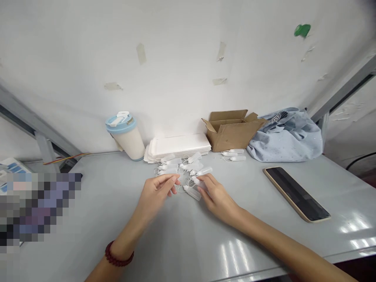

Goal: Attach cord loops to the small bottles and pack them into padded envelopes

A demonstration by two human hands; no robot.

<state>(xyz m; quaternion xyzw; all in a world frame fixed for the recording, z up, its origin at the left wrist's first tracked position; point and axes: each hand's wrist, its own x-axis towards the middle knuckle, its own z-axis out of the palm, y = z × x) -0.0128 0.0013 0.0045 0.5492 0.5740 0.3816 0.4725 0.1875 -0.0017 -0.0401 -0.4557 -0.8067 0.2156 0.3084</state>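
Small translucent plastic dropper bottles point(192, 192) with thin looped strings or cap straps lie in a loose pile in front of me. My right hand point(219, 197) reaches in from the right, thumb and fingers closed around one of these bottles point(202, 183) at the pile's near right side. At the pile's near left edge, my left hand point(160, 190) is held with thumb and forefinger pinched together. Whatever is in that pinch, if anything, is too small to make out. A dark red bead bracelet point(119, 256) circles my left wrist.
Behind the pile lies a stack of flat white boxes point(180, 144), beside a blue-lidded cup point(128, 139). An open cardboard box point(235, 135), two or three bottles point(237, 158) and a blue cloth bag point(289, 139) are to the right. A phone point(296, 194) lies nearer.
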